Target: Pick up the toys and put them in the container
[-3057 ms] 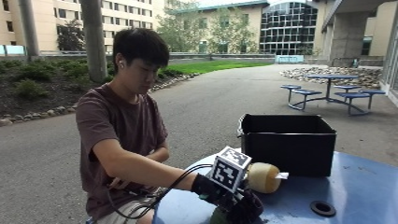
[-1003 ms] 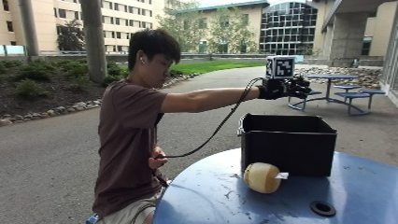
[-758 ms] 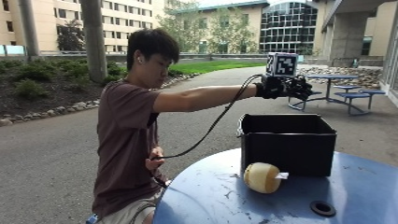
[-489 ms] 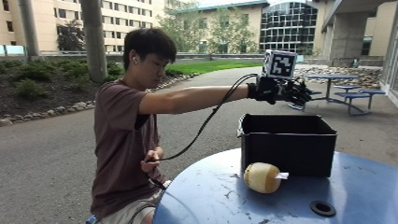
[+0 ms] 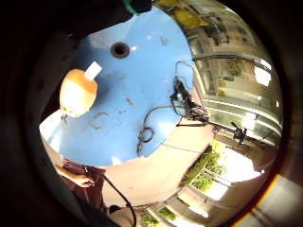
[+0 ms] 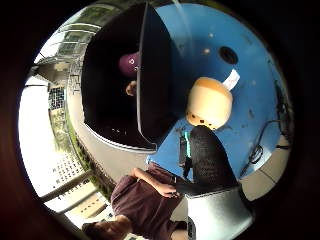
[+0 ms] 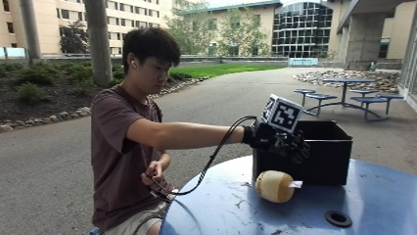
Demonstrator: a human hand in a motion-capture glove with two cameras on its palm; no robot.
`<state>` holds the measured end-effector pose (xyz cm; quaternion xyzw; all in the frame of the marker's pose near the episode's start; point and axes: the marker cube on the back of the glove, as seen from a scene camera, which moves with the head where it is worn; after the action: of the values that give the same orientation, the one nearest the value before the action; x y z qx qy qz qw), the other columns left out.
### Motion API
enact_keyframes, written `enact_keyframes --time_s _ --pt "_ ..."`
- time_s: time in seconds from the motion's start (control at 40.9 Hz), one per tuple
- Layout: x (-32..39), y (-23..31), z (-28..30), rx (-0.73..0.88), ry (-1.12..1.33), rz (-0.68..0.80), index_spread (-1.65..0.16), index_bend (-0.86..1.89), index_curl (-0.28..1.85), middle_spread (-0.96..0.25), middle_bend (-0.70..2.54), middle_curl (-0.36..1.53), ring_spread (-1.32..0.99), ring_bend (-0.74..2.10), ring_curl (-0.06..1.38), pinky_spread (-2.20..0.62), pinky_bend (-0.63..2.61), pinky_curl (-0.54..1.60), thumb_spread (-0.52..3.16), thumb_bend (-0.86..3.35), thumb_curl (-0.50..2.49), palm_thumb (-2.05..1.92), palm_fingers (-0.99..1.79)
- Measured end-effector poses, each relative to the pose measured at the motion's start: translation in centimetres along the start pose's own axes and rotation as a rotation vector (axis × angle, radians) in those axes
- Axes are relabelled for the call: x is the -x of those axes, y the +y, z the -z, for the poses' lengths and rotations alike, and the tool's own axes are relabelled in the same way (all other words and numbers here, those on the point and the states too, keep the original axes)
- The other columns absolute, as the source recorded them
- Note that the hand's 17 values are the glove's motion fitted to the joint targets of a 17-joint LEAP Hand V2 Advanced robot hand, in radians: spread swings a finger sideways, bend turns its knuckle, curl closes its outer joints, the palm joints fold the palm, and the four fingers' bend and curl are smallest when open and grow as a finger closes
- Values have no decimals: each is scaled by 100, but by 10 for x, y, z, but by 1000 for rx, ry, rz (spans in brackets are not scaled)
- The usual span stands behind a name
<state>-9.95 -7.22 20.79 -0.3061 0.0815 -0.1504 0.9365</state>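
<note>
A cream, rounded toy (image 7: 275, 186) with a white tag lies on the blue round table (image 7: 261, 215), just in front of the black container (image 7: 329, 154). My gloved right hand (image 7: 281, 142) hovers a little above the toy, at the container's near wall, fingers hanging relaxed and holding nothing. In the thumb side palm view the toy (image 6: 210, 102) sits beside the container wall (image 6: 150, 80), and a purple toy (image 6: 131, 64) lies inside the container with a small tan thing next to it. The little finger side palm view shows the toy (image 5: 77, 92) on the table (image 5: 142, 80).
A round hole (image 7: 337, 218) sits in the tabletop to the toy's right. The bare left hand (image 7: 156, 178) holds a cable at the table's edge. A loose cable (image 5: 147, 135) lies across the table near its rim.
The gloved hand has dropped from high above the container to just in front of it, over the cream toy. The toy has not moved.
</note>
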Motion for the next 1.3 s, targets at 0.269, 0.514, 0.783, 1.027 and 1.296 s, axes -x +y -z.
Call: enact_keyframes --time_s 0.269,0.514,0.783,1.027,1.296 --pt "25 -45 -137 89 -85 41 -19 5 10 5 8 25 1 41 29 3 93 36 136 4 41 24 -22" --pt "24 -64 -140 -271 -183 -1 -22 35 16 -7 38 28 -25 99 40 -37 94 32 144 39 61 87 118" --pt "4 -59 -94 -270 -305 -60 -26 62 32 -20 90 50 -30 118 54 -38 90 38 102 34 85 94 126" --pt "-11 -19 31 -390 -217 -104 -34 72 42 -32 90 57 -37 119 57 -38 102 44 63 15 94 77 92" --pt "35 10 149 -465 -95 -97 -40 72 50 -38 93 64 -41 122 59 -38 111 48 45 8 99 74 81"
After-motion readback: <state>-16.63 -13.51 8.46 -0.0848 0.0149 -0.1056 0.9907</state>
